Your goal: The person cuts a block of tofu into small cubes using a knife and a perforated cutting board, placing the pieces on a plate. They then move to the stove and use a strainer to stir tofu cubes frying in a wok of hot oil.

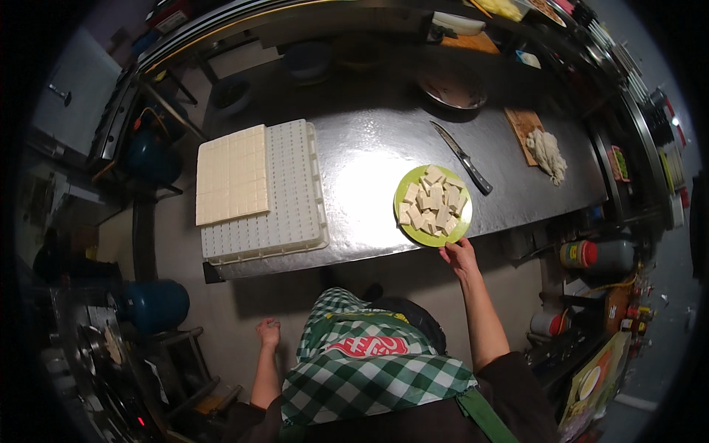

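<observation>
My right hand (459,257) grips the near rim of a green plate (409,235) at the table's front edge, with its fingertips on the rim. Pieces of cut tofu (435,199) are heaped on the plate. My left hand (268,333) hangs in front of the table, beside my checked apron, with fingers curled; whether anything is in it is unclear. A kitchen knife (462,157) with a black handle lies just beyond the plate to the right. On the left, a large scored slab of tofu (232,174) lies on a white perforated plastic tray (293,221).
A metal bowl (453,91) stands toward the back of the steel table (360,243). At right, a crumpled cloth (547,156) lies partly on a wooden board (520,133). Dark basins stand at the back left. A blue gas cylinder (158,306) lies left of me, near a metal stand.
</observation>
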A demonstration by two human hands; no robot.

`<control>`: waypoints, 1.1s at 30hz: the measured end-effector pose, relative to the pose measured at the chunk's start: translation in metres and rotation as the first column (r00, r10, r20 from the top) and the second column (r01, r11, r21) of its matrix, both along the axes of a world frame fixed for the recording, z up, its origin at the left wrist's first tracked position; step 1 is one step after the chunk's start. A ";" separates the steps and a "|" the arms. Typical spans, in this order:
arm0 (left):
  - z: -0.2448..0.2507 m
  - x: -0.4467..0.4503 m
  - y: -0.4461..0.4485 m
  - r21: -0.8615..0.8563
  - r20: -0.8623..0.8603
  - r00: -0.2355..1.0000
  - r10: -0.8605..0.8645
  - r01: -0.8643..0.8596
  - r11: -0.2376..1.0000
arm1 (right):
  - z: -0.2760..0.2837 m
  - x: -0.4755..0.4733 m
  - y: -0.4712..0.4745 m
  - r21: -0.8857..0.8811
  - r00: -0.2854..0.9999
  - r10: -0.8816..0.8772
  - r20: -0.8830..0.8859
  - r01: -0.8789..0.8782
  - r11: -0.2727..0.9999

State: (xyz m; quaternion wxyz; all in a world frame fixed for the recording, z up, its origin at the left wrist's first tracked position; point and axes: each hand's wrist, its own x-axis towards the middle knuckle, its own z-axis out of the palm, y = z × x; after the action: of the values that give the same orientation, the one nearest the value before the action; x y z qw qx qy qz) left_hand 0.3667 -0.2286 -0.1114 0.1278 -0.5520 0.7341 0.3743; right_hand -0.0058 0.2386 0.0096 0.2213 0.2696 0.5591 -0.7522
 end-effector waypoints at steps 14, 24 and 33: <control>-0.039 0.032 0.001 0.005 -0.050 0.999 -0.019 0.019 1.000 | -0.012 -0.026 -0.079 -0.420 0.994 0.086 0.072 -0.048 0.906; -0.046 0.015 -0.003 0.123 -0.348 0.936 0.057 -0.014 0.992 | -0.011 -0.089 -0.212 -0.297 0.990 0.134 0.034 -0.118 0.948; 0.006 0.034 0.059 -0.045 0.120 0.988 0.100 -0.095 0.994 | 0.015 -0.108 -0.157 0.564 0.569 0.823 -0.009 -0.677 0.474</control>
State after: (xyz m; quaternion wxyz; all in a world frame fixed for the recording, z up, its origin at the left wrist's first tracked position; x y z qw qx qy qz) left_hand 0.4007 -0.1697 -0.1051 0.1432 -0.6116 0.7042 0.3310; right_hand -0.1138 0.0817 0.0249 0.3717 -0.0677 0.8189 -0.4321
